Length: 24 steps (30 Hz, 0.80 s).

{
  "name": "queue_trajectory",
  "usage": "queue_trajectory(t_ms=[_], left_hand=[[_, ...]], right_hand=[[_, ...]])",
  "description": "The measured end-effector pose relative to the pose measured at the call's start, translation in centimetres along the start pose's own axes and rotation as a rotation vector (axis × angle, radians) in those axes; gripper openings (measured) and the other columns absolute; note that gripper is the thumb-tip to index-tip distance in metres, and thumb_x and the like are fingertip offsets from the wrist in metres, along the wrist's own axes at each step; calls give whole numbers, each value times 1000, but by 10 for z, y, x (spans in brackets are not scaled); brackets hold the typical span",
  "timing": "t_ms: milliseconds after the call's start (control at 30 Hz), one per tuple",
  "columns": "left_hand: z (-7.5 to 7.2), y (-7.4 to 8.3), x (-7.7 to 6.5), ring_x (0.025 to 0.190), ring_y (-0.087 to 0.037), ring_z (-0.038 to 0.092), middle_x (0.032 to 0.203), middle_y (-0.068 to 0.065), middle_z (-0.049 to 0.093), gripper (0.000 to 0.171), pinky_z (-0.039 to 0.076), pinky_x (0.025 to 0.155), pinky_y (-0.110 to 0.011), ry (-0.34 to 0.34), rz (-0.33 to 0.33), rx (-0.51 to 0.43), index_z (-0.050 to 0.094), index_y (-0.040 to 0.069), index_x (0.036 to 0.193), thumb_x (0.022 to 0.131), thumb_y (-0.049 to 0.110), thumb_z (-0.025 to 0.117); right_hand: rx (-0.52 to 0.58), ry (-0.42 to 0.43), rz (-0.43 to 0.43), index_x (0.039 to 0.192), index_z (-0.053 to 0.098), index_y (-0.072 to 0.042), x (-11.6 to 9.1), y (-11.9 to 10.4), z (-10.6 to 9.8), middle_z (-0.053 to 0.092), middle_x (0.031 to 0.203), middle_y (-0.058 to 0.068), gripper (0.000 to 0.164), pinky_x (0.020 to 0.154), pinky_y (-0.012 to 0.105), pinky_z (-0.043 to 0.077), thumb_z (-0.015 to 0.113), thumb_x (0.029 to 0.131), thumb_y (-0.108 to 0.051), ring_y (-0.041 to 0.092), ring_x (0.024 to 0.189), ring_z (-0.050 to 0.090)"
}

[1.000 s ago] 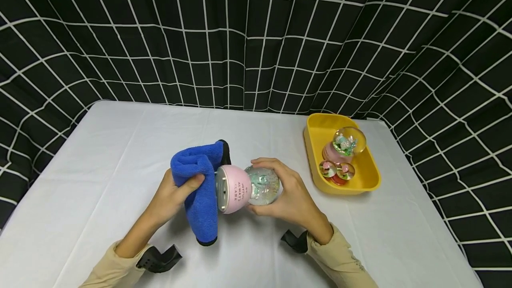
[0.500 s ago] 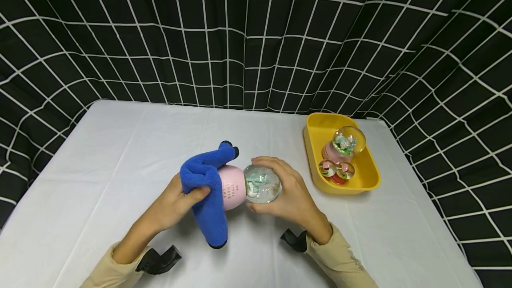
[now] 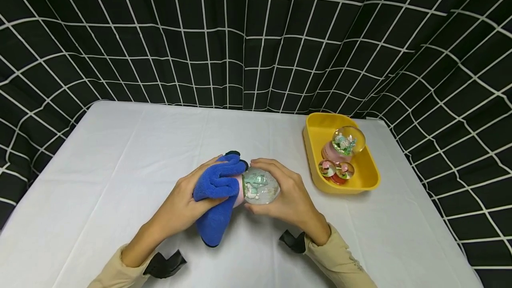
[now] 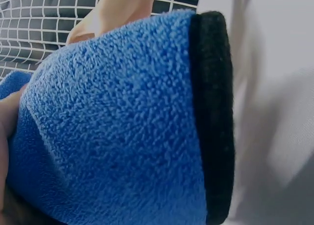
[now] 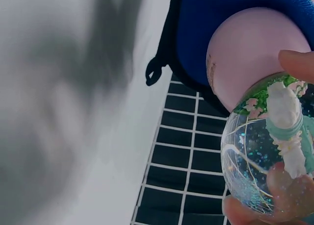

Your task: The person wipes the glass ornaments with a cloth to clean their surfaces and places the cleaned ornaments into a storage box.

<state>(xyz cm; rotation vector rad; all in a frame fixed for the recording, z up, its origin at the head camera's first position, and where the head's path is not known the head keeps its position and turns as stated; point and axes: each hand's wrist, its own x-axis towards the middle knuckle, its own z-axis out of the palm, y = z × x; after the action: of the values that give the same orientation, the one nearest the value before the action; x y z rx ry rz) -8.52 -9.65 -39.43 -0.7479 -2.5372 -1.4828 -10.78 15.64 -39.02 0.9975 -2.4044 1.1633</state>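
A snow globe [image 3: 261,186] with a pink base [image 5: 255,53] lies sideways between both hands over the table. Small white and mint-green figures and green leaves show inside its clear ball. My right hand [image 3: 290,192] grips the ball, fingers over the far side and thumb on the near side. A blue towel [image 3: 216,188] with black edging wraps the end of the base. My left hand [image 3: 186,201] holds the towel round that base, its thumb across the near side. In the left wrist view the towel [image 4: 117,122] fills most of the frame and hides the globe.
At the right on the white-covered table [image 3: 160,132] stands a yellow tub [image 3: 366,170]. In it are another pink-based snow globe [image 3: 344,143] and small red-based globes [image 3: 337,171]. A black gridded curtain [image 3: 200,34] rises behind the table.
My left hand and the towel have moved right, closing over the pink base, which is now mostly covered. The printed lettering is out of sight. My right hand stays nearly in place on the ball.
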Motion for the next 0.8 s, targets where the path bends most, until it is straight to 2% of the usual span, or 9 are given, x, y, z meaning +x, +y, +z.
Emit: queue_trajectory(t_ms=[100, 267, 367, 467, 567, 667, 800], left_hand=[[-1, -2, 0, 138, -16, 47, 150, 6, 49, 62, 36, 112, -18, 8, -15, -43, 46, 25, 147, 91, 22, 72], [-6, -5, -1, 124, -15, 59, 135, 1, 64, 45, 46, 102, -22, 58, -108, -99, 57, 19, 137, 93, 18, 69], [-11, -7, 0, 120, -11, 60, 130, 0, 66, 39, 47, 99, -22, 98, -166, -103, 59, 19, 133, 94, 20, 68], [-16, -9, 1, 118, -7, 59, 129, -3, 66, 37, 46, 98, -19, 136, -193, -118, 60, 15, 131, 95, 19, 67], [-20, -10, 0, 112, -3, 59, 125, -10, 66, 30, 47, 95, -18, 142, -170, -146, 62, 7, 125, 95, 13, 65], [-21, -10, -2, 110, -3, 59, 125, -13, 64, 28, 47, 94, -18, 103, -110, -165, 62, 1, 123, 96, 8, 60], [-15, -6, -3, 120, -9, 58, 137, -7, 60, 41, 48, 98, -24, 14, -31, -127, 55, 10, 136, 96, 12, 62]], right_hand=[[-13, -1, 0, 128, 61, -12, 0, 0, -1, 64, 129, 5, 79, 99, 33, 53, 95, 58, -22, 21, 117, 63], [-4, -13, -11, 128, 61, -12, 0, 0, 0, 64, 129, 5, 77, 99, 35, 53, 94, 58, -20, 21, 117, 63], [8, -24, -13, 128, 61, -13, 0, 0, 0, 64, 129, 5, 77, 99, 36, 53, 94, 59, -19, 21, 116, 64], [14, -30, -7, 128, 61, -14, 0, 0, 0, 64, 130, 4, 77, 99, 36, 53, 95, 58, -20, 20, 117, 63], [5, -27, 6, 128, 61, -13, 0, 0, 0, 63, 131, 2, 78, 101, 36, 52, 95, 57, -21, 19, 119, 62], [-11, -23, 17, 128, 61, -12, 0, 0, -1, 64, 131, 0, 80, 101, 35, 52, 95, 56, -22, 17, 119, 62], [-30, -25, 17, 129, 61, -13, -1, -1, 0, 64, 130, 0, 81, 99, 35, 53, 96, 56, -24, 17, 118, 63]])
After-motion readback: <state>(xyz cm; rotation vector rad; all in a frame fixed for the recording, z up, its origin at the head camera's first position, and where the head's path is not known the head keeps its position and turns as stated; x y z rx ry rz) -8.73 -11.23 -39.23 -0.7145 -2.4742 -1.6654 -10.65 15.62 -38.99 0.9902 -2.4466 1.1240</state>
